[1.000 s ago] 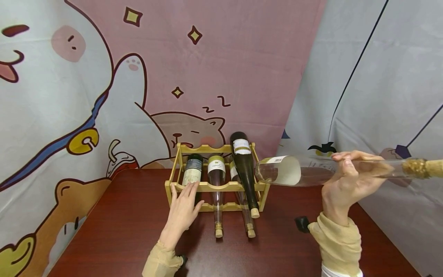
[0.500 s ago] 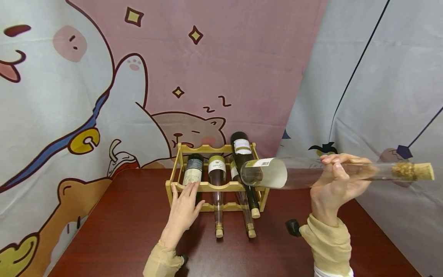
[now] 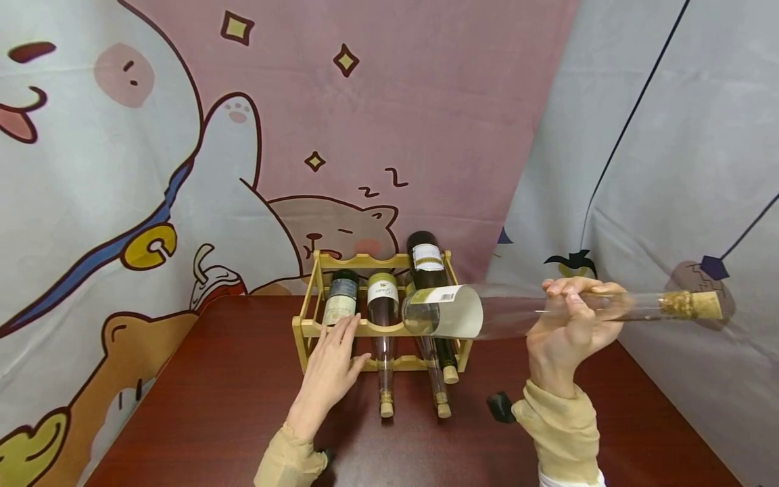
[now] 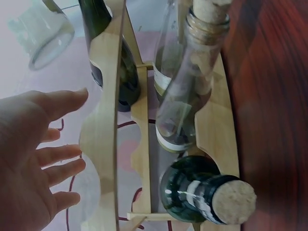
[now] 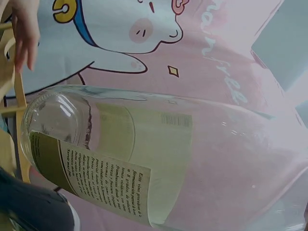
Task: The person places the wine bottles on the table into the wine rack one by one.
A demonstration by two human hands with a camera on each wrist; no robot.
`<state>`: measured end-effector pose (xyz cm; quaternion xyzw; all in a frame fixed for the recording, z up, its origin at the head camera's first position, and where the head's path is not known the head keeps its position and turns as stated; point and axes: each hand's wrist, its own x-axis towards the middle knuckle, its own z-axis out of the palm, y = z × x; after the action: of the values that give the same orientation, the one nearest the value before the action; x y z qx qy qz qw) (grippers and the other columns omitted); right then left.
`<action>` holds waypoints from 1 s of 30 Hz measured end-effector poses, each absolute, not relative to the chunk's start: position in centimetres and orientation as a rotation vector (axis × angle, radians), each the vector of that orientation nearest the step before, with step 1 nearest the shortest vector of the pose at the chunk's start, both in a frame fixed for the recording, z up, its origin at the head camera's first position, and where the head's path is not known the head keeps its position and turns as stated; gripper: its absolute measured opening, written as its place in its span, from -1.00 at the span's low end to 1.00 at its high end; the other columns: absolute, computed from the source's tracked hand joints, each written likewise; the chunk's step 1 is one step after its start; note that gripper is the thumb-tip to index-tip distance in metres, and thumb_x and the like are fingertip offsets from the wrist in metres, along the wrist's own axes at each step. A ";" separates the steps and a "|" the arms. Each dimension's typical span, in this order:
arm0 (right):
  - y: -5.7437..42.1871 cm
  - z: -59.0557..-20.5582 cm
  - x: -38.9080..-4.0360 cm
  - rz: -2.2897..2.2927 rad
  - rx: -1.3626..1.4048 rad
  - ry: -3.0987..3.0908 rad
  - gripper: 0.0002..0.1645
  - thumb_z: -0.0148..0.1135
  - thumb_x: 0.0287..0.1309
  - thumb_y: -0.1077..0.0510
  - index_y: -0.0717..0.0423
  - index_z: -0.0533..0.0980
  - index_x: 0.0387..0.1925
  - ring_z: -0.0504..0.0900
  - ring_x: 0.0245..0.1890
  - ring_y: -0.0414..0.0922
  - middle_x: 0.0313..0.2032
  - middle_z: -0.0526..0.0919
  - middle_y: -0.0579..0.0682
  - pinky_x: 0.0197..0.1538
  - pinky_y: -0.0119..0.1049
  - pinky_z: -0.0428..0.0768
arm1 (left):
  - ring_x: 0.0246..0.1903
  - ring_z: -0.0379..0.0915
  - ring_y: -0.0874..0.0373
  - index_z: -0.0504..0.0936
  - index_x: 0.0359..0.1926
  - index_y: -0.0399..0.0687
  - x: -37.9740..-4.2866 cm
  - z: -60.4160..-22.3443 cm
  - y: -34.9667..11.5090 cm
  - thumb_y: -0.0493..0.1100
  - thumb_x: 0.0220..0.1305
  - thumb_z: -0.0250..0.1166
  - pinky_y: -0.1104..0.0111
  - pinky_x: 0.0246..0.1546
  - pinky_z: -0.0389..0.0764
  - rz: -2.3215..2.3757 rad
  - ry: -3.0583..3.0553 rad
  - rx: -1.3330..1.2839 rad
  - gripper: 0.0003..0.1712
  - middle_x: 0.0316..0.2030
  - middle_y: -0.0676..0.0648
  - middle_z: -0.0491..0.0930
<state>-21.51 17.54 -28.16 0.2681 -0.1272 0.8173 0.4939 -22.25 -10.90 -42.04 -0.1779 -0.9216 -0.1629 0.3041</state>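
Fingers of the right hand [image 3: 569, 331] curl round a clear bottle [image 3: 487, 314]; the left hand [image 3: 331, 368] rests flat against the rack [image 3: 310, 328] on a dark red table [image 3: 201, 406], cartoon curtains [image 3: 182, 135] behind.

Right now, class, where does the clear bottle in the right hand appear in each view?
Head: clear bottle, centre-right, lying level.
Left wrist: its base, top-left corner.
Right wrist: fills the frame.
Shared landmark: the wooden rack.
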 end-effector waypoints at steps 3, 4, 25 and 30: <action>17.3 -28.8 -21.4 2.024 0.662 -0.293 -0.79 0.01 -0.25 0.56 0.39 0.25 -0.47 0.39 -0.77 0.04 -0.73 0.39 0.19 -0.55 -0.13 0.57 | 0.19 0.42 -0.08 0.32 0.31 -0.20 -21.9 -41.6 -10.5 0.02 0.03 0.45 -0.06 0.20 0.42 -0.418 -2.419 -0.494 -0.13 0.20 -0.23 0.45; 17.3 -28.9 -21.4 2.035 0.671 -0.289 -0.79 0.02 -0.24 0.56 0.39 0.25 -0.47 0.39 -0.77 0.04 -0.73 0.39 0.19 -0.54 -0.13 0.58 | 0.20 0.42 -0.07 0.31 0.31 -0.19 -21.7 -41.4 -10.4 0.04 0.01 0.46 -0.04 0.21 0.43 -0.418 -2.412 -0.504 -0.11 0.22 -0.21 0.45; 15.5 -31.6 -20.4 2.205 0.983 -0.072 -0.87 -0.15 -0.19 0.51 0.41 0.23 -0.46 0.46 -0.72 0.11 -0.68 0.49 0.27 -0.49 -0.03 0.57 | 0.32 0.28 -0.01 0.18 0.38 -0.26 -19.8 -39.2 -8.2 0.29 -0.38 0.56 0.09 0.27 0.39 -0.425 -2.138 -0.759 0.34 0.32 -0.18 0.34; 15.2 -31.9 -20.4 2.213 1.102 -0.072 -0.86 -0.18 -0.17 0.50 0.43 0.24 -0.43 0.48 -0.69 0.13 -0.65 0.51 0.30 -0.45 -0.01 0.58 | 0.32 0.27 -0.01 0.19 0.38 -0.26 -19.7 -39.2 -8.0 0.28 -0.38 0.56 0.09 0.27 0.39 -0.465 -2.139 -0.771 0.33 0.32 -0.20 0.34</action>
<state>-20.38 15.22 -31.93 0.4208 -0.0276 0.8453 0.3280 -19.71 -8.04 -39.22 -0.3048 -0.8451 -0.1839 0.3990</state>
